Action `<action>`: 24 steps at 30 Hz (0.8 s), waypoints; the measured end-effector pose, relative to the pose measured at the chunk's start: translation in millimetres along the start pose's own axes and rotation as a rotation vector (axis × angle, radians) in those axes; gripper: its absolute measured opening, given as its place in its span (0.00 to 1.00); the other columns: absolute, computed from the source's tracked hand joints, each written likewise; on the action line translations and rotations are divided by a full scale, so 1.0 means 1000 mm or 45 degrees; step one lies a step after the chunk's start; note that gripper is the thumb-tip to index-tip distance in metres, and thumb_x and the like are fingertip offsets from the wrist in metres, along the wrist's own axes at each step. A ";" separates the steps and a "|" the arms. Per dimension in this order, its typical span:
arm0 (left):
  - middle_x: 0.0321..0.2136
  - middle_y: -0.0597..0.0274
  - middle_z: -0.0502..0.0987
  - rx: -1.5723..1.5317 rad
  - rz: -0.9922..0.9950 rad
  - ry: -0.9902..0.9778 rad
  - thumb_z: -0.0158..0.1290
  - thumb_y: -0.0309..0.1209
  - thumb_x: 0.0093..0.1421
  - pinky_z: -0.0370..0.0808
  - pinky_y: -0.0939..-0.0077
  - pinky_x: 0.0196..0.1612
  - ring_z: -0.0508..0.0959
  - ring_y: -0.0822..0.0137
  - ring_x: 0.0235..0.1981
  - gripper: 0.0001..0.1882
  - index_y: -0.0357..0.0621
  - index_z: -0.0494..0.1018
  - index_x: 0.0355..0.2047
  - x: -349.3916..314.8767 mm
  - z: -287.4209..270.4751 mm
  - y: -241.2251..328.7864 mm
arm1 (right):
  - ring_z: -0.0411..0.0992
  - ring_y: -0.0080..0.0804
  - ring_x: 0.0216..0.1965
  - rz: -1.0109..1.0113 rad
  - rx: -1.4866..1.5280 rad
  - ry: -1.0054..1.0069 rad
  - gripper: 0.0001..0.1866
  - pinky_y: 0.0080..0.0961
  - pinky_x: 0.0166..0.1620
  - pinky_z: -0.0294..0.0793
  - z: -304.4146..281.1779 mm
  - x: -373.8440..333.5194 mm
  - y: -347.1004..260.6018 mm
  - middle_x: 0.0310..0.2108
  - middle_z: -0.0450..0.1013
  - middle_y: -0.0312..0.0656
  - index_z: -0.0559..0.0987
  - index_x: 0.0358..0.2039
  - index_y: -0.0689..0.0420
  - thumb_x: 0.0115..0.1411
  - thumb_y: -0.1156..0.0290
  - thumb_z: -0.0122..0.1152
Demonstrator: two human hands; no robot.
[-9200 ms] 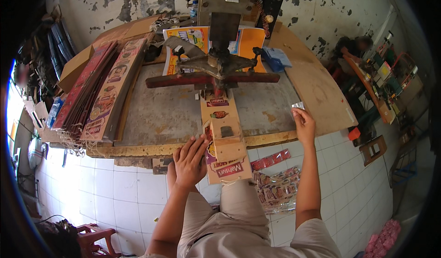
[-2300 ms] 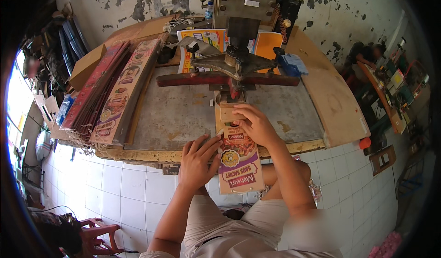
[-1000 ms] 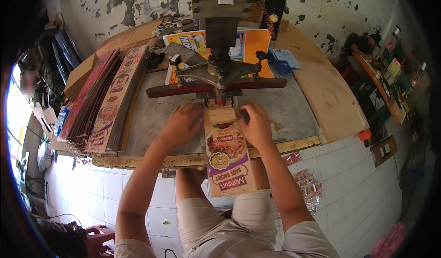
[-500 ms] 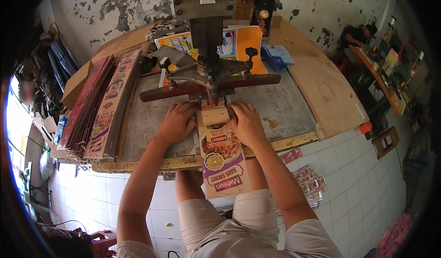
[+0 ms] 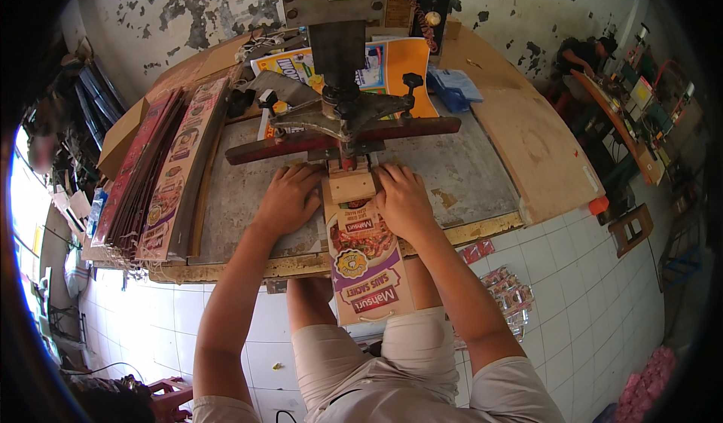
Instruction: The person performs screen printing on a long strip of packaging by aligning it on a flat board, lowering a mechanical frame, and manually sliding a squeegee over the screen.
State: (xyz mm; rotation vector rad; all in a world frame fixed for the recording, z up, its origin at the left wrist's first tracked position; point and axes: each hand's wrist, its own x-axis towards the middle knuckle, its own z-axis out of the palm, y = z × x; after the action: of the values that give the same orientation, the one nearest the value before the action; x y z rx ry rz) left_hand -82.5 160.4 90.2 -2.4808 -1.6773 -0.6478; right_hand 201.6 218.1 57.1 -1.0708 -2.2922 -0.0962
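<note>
A long printed cardboard strip (image 5: 370, 274) in red, purple and tan reaches from under the press over the table's front edge, above my lap. Across its far end sits a small wooden block (image 5: 352, 188), right below the red tip of the dark metal press (image 5: 343, 114). My left hand (image 5: 291, 201) rests on the metal tabletop with its fingers bent against the strip's left edge beside the block. On the other side my right hand (image 5: 403, 199) grips the right edge, its thumb near the block. The fingers' undersides are hidden.
A bundle of similar printed strips (image 5: 169, 174) lies at the left. Behind the press are a colourful printed sheet (image 5: 410, 73) and a blue plastic item (image 5: 454, 90). Small packets (image 5: 504, 296) lie on the tiled floor. Another person (image 5: 581, 60) sits far right.
</note>
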 end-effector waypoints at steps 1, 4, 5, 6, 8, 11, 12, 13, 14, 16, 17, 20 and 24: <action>0.64 0.49 0.79 0.008 -0.001 0.001 0.54 0.31 0.65 0.67 0.48 0.72 0.74 0.47 0.68 0.24 0.41 0.80 0.62 0.000 -0.001 0.001 | 0.71 0.48 0.64 -0.002 -0.002 0.005 0.23 0.47 0.65 0.72 0.001 0.000 0.001 0.63 0.75 0.48 0.80 0.63 0.63 0.70 0.70 0.60; 0.64 0.48 0.79 0.004 -0.005 0.004 0.54 0.31 0.66 0.67 0.48 0.72 0.74 0.47 0.68 0.24 0.42 0.80 0.62 0.000 -0.001 0.001 | 0.71 0.48 0.64 0.001 0.000 0.006 0.23 0.47 0.65 0.72 0.004 0.000 0.002 0.64 0.75 0.48 0.79 0.63 0.63 0.70 0.70 0.59; 0.65 0.48 0.79 -0.002 -0.007 0.005 0.54 0.31 0.66 0.67 0.48 0.72 0.74 0.47 0.68 0.24 0.42 0.80 0.62 0.000 -0.001 0.001 | 0.71 0.49 0.64 0.004 0.002 0.004 0.23 0.48 0.65 0.72 0.004 -0.001 0.002 0.64 0.75 0.48 0.79 0.63 0.63 0.70 0.70 0.59; 0.65 0.48 0.79 -0.007 -0.009 0.008 0.54 0.31 0.66 0.67 0.48 0.72 0.74 0.47 0.68 0.24 0.42 0.80 0.62 0.000 -0.001 0.001 | 0.71 0.49 0.64 -0.001 0.003 0.009 0.23 0.48 0.65 0.72 0.005 -0.001 0.003 0.64 0.75 0.48 0.79 0.63 0.63 0.70 0.70 0.59; 0.65 0.48 0.79 -0.020 -0.010 0.012 0.54 0.31 0.67 0.67 0.48 0.72 0.73 0.47 0.69 0.24 0.42 0.80 0.62 0.000 -0.001 0.003 | 0.71 0.49 0.64 -0.009 0.005 0.018 0.23 0.48 0.65 0.72 0.005 -0.001 0.004 0.64 0.75 0.48 0.80 0.63 0.63 0.70 0.70 0.59; 0.65 0.48 0.78 -0.035 -0.017 0.017 0.54 0.31 0.67 0.67 0.48 0.72 0.73 0.47 0.69 0.24 0.41 0.80 0.62 0.000 0.000 0.002 | 0.71 0.49 0.64 0.002 0.011 0.015 0.23 0.48 0.65 0.72 0.006 -0.001 0.005 0.63 0.75 0.48 0.79 0.63 0.64 0.70 0.70 0.59; 0.65 0.48 0.78 -0.038 -0.015 0.017 0.54 0.31 0.67 0.67 0.48 0.73 0.73 0.47 0.69 0.24 0.41 0.80 0.62 -0.001 -0.001 0.002 | 0.71 0.49 0.64 0.002 0.011 0.015 0.23 0.48 0.65 0.72 0.006 -0.001 0.005 0.63 0.75 0.48 0.79 0.63 0.64 0.70 0.70 0.59; 0.66 0.48 0.78 -0.037 -0.018 0.018 0.54 0.31 0.67 0.67 0.48 0.73 0.73 0.47 0.69 0.24 0.40 0.80 0.62 -0.002 -0.003 0.002 | 0.71 0.49 0.64 -0.002 0.013 0.014 0.23 0.48 0.65 0.72 0.007 0.000 0.004 0.64 0.75 0.48 0.79 0.63 0.63 0.70 0.70 0.59; 0.66 0.48 0.78 -0.036 -0.022 0.020 0.54 0.31 0.67 0.67 0.47 0.73 0.73 0.47 0.69 0.24 0.40 0.80 0.62 -0.004 -0.005 0.002 | 0.71 0.49 0.64 -0.008 0.016 0.013 0.23 0.49 0.65 0.72 0.008 0.001 0.003 0.64 0.75 0.48 0.79 0.63 0.63 0.70 0.69 0.60; 0.66 0.48 0.78 -0.051 -0.054 -0.011 0.54 0.32 0.67 0.66 0.47 0.73 0.73 0.48 0.70 0.25 0.40 0.79 0.63 -0.003 -0.004 0.002 | 0.71 0.49 0.64 0.003 0.027 -0.017 0.22 0.49 0.66 0.72 0.006 0.001 0.003 0.64 0.74 0.47 0.79 0.62 0.63 0.70 0.69 0.60; 0.67 0.48 0.78 -0.058 -0.072 -0.025 0.54 0.32 0.67 0.66 0.47 0.74 0.73 0.48 0.70 0.25 0.40 0.79 0.63 -0.003 -0.004 0.002 | 0.71 0.49 0.64 0.006 0.033 -0.033 0.22 0.49 0.66 0.72 0.006 0.001 0.003 0.64 0.74 0.47 0.79 0.62 0.63 0.70 0.69 0.60; 0.68 0.48 0.77 -0.034 -0.083 0.002 0.53 0.34 0.67 0.65 0.47 0.75 0.72 0.48 0.71 0.27 0.40 0.78 0.65 -0.002 -0.002 0.006 | 0.71 0.49 0.64 0.012 0.030 -0.025 0.22 0.49 0.67 0.72 0.005 -0.001 0.007 0.65 0.74 0.47 0.80 0.61 0.63 0.70 0.69 0.60; 0.68 0.48 0.77 -0.089 -0.089 -0.009 0.53 0.34 0.68 0.64 0.47 0.75 0.72 0.47 0.71 0.27 0.40 0.77 0.66 -0.005 -0.001 0.000 | 0.71 0.49 0.65 0.002 0.023 -0.040 0.22 0.50 0.67 0.72 0.005 0.001 0.007 0.65 0.74 0.47 0.79 0.62 0.61 0.70 0.70 0.60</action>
State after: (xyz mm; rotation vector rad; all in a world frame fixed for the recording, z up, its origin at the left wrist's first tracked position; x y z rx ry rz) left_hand -83.7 156.0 89.0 -2.4831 -1.7811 -0.7182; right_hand 203.5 224.8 51.8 -1.0719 -2.3160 -0.0583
